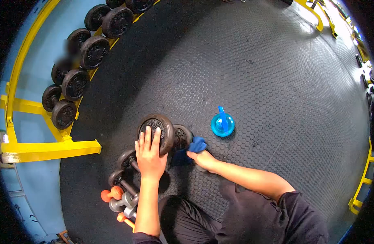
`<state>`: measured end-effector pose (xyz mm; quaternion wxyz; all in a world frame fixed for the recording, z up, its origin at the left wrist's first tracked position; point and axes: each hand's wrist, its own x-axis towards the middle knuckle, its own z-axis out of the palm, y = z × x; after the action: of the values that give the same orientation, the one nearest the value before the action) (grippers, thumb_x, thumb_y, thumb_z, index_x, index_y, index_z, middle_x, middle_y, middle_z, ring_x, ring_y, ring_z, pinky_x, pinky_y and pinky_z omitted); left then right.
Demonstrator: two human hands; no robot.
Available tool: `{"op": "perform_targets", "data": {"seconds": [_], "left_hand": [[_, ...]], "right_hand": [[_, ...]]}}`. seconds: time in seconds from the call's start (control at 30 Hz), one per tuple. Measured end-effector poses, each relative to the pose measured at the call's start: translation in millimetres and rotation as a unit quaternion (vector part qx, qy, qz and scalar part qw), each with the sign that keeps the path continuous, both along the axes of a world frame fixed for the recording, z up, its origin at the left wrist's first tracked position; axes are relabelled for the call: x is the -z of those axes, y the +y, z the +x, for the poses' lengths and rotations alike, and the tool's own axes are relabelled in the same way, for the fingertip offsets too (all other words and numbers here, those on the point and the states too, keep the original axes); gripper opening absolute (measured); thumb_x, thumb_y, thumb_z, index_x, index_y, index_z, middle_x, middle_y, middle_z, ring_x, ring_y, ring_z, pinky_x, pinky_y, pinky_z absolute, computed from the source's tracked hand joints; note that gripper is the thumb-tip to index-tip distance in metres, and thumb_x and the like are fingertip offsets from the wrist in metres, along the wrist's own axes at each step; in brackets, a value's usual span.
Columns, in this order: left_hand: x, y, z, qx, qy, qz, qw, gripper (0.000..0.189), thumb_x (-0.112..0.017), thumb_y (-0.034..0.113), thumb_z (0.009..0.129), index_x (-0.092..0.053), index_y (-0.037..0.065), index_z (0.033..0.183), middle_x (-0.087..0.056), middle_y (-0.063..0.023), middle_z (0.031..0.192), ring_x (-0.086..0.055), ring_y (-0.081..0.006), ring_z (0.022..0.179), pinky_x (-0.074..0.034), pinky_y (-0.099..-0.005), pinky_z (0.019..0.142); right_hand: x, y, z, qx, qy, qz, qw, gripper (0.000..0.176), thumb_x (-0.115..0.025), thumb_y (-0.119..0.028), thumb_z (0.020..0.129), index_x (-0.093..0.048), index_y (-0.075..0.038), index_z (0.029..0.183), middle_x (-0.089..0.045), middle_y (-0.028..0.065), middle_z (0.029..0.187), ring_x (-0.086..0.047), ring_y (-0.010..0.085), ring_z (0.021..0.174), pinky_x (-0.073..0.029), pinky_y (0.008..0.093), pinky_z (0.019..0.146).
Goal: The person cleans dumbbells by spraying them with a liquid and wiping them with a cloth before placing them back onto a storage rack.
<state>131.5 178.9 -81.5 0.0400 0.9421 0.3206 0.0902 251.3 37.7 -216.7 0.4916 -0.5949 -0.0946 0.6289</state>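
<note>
My left hand (151, 156) lies with its fingers spread on the round face of a large black dumbbell (165, 132) on the floor. To its right, my right hand (202, 158) is closed on a blue cloth (198, 144), which is bunched beside the dumbbell's other end and hangs down in shadow. Part of the cloth is hidden behind the dumbbell. A light blue bottle (222, 124) with a blue handle stands on the floor, up and right of my right hand.
Smaller dark dumbbells (117, 178), grey ones (117, 205) and orange ones (112, 194) lie left of my left forearm. A yellow rack (52, 151) holding several black dumbbells (75, 84) stands along the blue wall. Dark textured matting (252, 81) covers the floor.
</note>
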Motion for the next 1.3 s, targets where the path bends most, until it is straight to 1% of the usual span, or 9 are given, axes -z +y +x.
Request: {"op": "perform_targets", "data": {"seconds": [0.17, 0.37, 0.53, 0.73, 0.87, 0.97, 1.03, 1.2, 1.3], "left_hand": [[-15, 35, 16, -0.072, -0.008, -0.023, 0.997, 0.081, -0.074, 0.012, 0.072, -0.043, 0.013, 0.147, -0.044, -0.0179, 0.149, -0.046, -0.0401, 0.133, -0.037, -0.0489, 0.111], [10, 50, -6, -0.233, -0.191, -0.216, 0.929, 0.070, -0.068, 0.010, 0.073, -0.049, 0.003, 0.141, -0.058, -0.0248, 0.132, -0.058, -0.0371, 0.121, -0.046, -0.0411, 0.103], [97, -35, -36, -0.316, -0.339, -0.284, 0.840, 0.062, -0.065, 0.002, 0.079, -0.043, -0.003, 0.137, -0.059, -0.0203, 0.125, -0.058, -0.0283, 0.118, -0.042, -0.0370, 0.103], [110, -90, -33, -0.381, -0.370, -0.320, 0.785, 0.062, -0.058, -0.001, 0.085, -0.028, 0.001, 0.139, -0.048, -0.0154, 0.128, -0.051, -0.0251, 0.119, -0.038, -0.0368, 0.105], [112, -91, -30, -0.388, -0.389, -0.318, 0.773, 0.062, -0.060, 0.000, 0.085, -0.030, -0.002, 0.140, -0.050, -0.0217, 0.126, -0.055, -0.0304, 0.116, -0.041, -0.0391, 0.102], [109, -93, -29, -0.410, -0.347, -0.310, 0.784, 0.061, -0.058, -0.001, 0.087, -0.029, -0.002, 0.140, -0.049, -0.0227, 0.128, -0.055, -0.0318, 0.117, -0.041, -0.0402, 0.103], [122, -98, -31, -0.389, -0.375, -0.304, 0.784, 0.061, -0.058, -0.001, 0.087, -0.028, -0.003, 0.140, -0.049, -0.0233, 0.129, -0.054, -0.0322, 0.117, -0.041, -0.0406, 0.103], [119, -96, -32, -0.380, -0.391, -0.304, 0.781, 0.060, -0.057, -0.001, 0.087, -0.027, -0.005, 0.139, -0.048, -0.0242, 0.129, -0.053, -0.0323, 0.120, -0.040, -0.0403, 0.104], [122, -96, -34, -0.362, -0.393, -0.322, 0.781, 0.059, -0.053, -0.003, 0.090, -0.023, -0.001, 0.141, -0.043, -0.0176, 0.131, -0.048, -0.0262, 0.122, -0.035, -0.0375, 0.107]], "right_hand": [[31, 65, -19, 0.146, -0.233, 0.056, 0.960, 0.048, -0.074, -0.035, 0.081, -0.060, 0.000, 0.111, -0.067, 0.0178, 0.112, -0.063, 0.0302, 0.106, -0.047, 0.0401, 0.093], [-52, 74, 41, 0.032, -0.342, -0.100, 0.934, 0.042, -0.077, -0.032, 0.075, -0.062, -0.007, 0.104, -0.068, 0.0173, 0.110, -0.064, 0.0354, 0.106, -0.049, 0.0425, 0.092], [-74, 45, 55, -0.077, -0.512, -0.016, 0.856, 0.061, -0.077, -0.022, 0.073, -0.048, 0.002, 0.120, -0.052, 0.0232, 0.115, -0.052, 0.0424, 0.113, -0.046, 0.0508, 0.094], [-95, 4, 48, -0.230, -0.637, 0.047, 0.734, 0.083, -0.075, -0.024, 0.074, -0.037, 0.007, 0.140, -0.031, 0.0289, 0.149, -0.030, 0.0432, 0.141, -0.033, 0.0488, 0.114], [-101, 57, 65, -0.301, -0.653, 0.100, 0.687, 0.070, -0.073, -0.028, 0.075, -0.048, 0.007, 0.130, -0.041, 0.0283, 0.141, -0.040, 0.0410, 0.135, -0.042, 0.0508, 0.106], [-109, 134, 85, -0.523, -0.516, -0.054, 0.676, 0.051, -0.054, -0.040, 0.085, -0.069, 0.002, 0.110, -0.062, 0.0246, 0.123, -0.060, 0.0379, 0.114, -0.049, 0.0465, 0.096], [-46, 174, 103, -0.618, -0.404, -0.062, 0.672, 0.051, -0.054, -0.038, 0.082, -0.070, 0.004, 0.105, -0.066, 0.0275, 0.112, -0.065, 0.0393, 0.105, -0.051, 0.0440, 0.091], [-70, 140, 99, -0.502, -0.476, -0.046, 0.721, 0.048, -0.056, -0.036, 0.083, -0.069, 0.005, 0.106, -0.065, 0.0294, 0.110, -0.065, 0.0422, 0.100, -0.051, 0.0485, 0.088], [-74, 62, 75, -0.224, -0.577, 0.168, 0.767, 0.063, -0.070, -0.017, 0.077, -0.047, 0.007, 0.130, -0.052, 0.0285, 0.127, -0.052, 0.0459, 0.117, -0.046, 0.0471, 0.099]]}}
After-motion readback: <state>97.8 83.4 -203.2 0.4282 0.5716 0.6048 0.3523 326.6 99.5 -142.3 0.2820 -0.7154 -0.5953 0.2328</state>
